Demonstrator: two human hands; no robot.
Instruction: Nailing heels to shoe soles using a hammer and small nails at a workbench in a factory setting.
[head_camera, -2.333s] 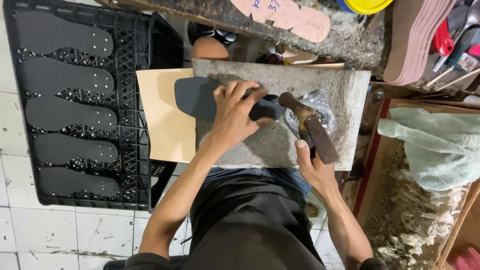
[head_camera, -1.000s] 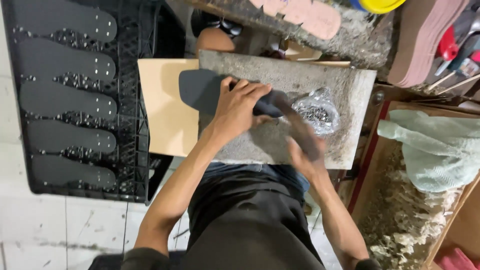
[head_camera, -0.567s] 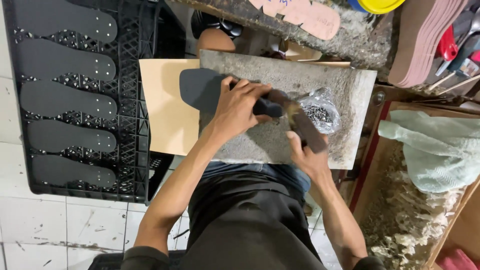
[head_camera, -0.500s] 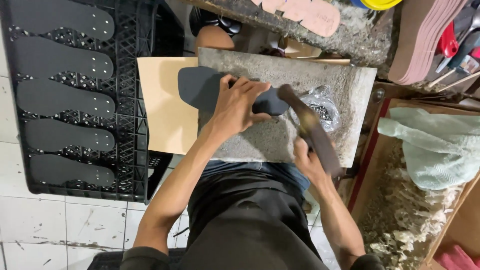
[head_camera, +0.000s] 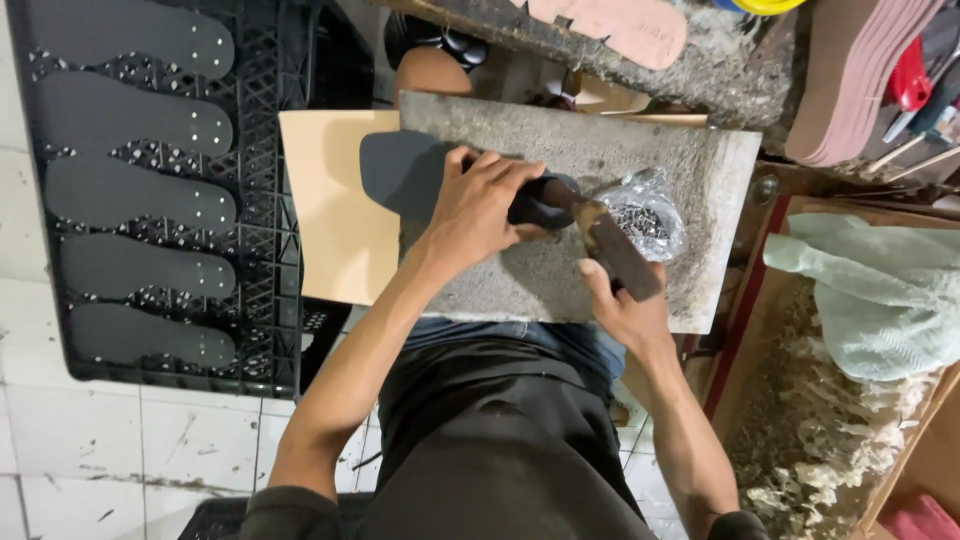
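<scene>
**Sole pinned flat on the slab, hammer over its heel**

The left hand (head_camera: 478, 205) lies palm-down on a dark sole (head_camera: 405, 172), fingers (head_camera: 500, 170) spread and pressing rather than gripping. That pressure seems meant to keep the sole flat against the stone slab (head_camera: 690, 170) that serves as the surface. The sole lies across the slab's left part, its toe end jutting over the slab's edge above a tan sheet (head_camera: 335, 220); its heel end is under the hand.

The right hand (head_camera: 622, 305) is clenched around the wooden handle of a hammer (head_camera: 605, 240). The head rests at or just above the sole's end, right beside the left fingertips; whether it touches cannot be told.

A clear bag of small dark nails (head_camera: 645, 212) sits on the slab just beyond the hammer, within easy reach of either hand.

To the left, a black crate (head_camera: 285, 200) carries a row of dark soles studded with pale dots. A pale green cloth (head_camera: 870, 290) lies to the right, and pink soles (head_camera: 620, 22) rest on a ledge above the slab.
</scene>
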